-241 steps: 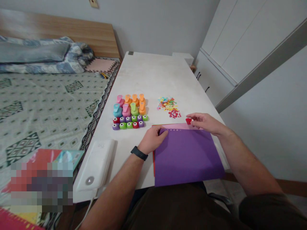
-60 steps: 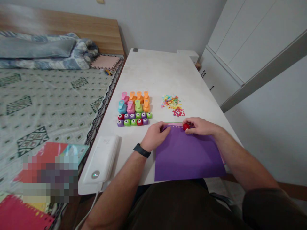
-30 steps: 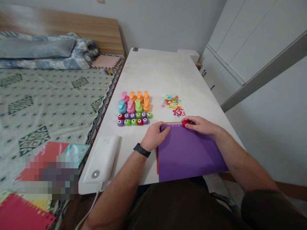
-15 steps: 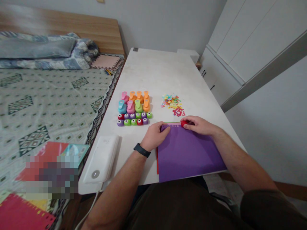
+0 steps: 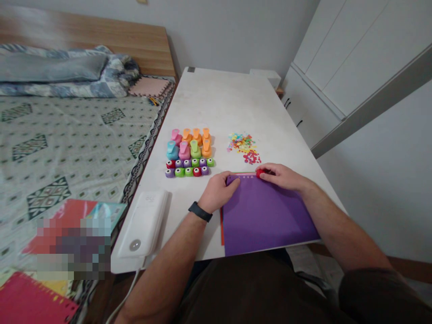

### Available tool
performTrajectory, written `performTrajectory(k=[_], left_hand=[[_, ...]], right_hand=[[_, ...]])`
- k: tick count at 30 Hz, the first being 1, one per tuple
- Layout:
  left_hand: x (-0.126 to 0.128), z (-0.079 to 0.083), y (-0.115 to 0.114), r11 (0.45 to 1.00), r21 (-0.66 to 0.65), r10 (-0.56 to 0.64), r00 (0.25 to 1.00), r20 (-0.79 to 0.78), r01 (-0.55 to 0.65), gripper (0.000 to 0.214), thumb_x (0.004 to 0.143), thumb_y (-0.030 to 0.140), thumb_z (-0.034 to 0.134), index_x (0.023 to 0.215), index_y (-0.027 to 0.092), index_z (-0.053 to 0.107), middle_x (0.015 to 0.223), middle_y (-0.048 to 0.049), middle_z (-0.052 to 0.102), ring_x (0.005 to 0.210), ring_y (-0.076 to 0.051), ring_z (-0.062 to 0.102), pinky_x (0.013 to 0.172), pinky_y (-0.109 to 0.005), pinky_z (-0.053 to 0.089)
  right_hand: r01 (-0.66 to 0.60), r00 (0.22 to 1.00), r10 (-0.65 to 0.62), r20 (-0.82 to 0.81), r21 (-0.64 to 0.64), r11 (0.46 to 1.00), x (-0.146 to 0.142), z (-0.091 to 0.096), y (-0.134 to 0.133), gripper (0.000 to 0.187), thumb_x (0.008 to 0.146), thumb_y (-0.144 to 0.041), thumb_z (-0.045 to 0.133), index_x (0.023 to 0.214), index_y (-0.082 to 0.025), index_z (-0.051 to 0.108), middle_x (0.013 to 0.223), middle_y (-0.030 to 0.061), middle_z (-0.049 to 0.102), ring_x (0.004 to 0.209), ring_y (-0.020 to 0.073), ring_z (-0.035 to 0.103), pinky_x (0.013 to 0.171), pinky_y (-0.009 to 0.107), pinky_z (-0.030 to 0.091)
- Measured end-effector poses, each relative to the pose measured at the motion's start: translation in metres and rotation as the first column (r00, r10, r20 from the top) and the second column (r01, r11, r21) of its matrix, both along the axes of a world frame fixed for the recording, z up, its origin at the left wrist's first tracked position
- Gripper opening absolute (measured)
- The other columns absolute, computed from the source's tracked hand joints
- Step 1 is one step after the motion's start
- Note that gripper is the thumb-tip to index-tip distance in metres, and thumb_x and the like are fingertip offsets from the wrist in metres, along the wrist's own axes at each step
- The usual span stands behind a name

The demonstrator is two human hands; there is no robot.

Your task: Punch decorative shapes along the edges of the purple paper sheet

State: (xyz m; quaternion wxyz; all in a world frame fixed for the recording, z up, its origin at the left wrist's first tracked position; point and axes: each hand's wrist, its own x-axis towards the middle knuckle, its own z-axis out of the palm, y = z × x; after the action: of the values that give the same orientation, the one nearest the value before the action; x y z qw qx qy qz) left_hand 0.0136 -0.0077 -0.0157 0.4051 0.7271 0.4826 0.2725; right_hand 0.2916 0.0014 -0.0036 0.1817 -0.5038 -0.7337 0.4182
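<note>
A purple sheet of paper [image 5: 266, 216] lies at the near edge of the white table [image 5: 219, 103], on top of other coloured sheets whose red edge shows at its left. My left hand [image 5: 218, 191] presses on the sheet's far left corner with curled fingers. My right hand [image 5: 281, 175] is closed on a small red punch [image 5: 259, 173] set on the sheet's far edge. A row of small punched holes runs along that edge between my hands.
Rows of colourful craft punches [image 5: 189, 153] stand left of centre. A heap of punched paper bits [image 5: 243, 146] lies beyond the sheet. A white power bank [image 5: 143, 222] with a cable sits at the near left corner. A bed lies to the left, white cabinets to the right.
Over the last second almost nothing has moved. Compared with two seconds ago, the purple sheet has shifted slightly right, uncovering a red edge, and the red punch sits at its far edge.
</note>
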Motion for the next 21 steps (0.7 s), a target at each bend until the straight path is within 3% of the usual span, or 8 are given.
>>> performTrajectory(k=[14, 21], left_hand=[[-0.0006, 0.0001, 0.0004, 1.0, 0.004, 0.001, 1.0, 0.004, -0.001, 0.03, 0.093, 0.043, 0.056, 0.095, 0.018, 0.072, 0.081, -0.002, 0.071, 0.074, -0.017, 0.062, 0.063, -0.026, 0.043], [-0.0005, -0.001, 0.0009, 1.0, 0.011, -0.003, 1.0, 0.022, 0.002, 0.029, 0.092, 0.042, 0.056, 0.093, 0.018, 0.072, 0.079, -0.0017, 0.071, 0.072, -0.016, 0.061, 0.062, -0.026, 0.043]], right_hand=[[0.052, 0.996, -0.052, 0.074, 0.001, 0.999, 0.0013, -0.0017, 0.0001, 0.039, 0.096, -0.054, 0.054, 0.11, -0.022, 0.069, 0.105, 0.0063, 0.071, 0.097, 0.0235, 0.062, 0.089, 0.038, 0.048], [0.039, 0.999, -0.039, -0.005, -0.021, 0.999, 0.0001, 0.0002, -0.0017, 0.035, 0.09, -0.045, 0.065, 0.113, -0.02, 0.066, 0.102, 0.0071, 0.07, 0.091, 0.0211, 0.062, 0.086, 0.037, 0.049]])
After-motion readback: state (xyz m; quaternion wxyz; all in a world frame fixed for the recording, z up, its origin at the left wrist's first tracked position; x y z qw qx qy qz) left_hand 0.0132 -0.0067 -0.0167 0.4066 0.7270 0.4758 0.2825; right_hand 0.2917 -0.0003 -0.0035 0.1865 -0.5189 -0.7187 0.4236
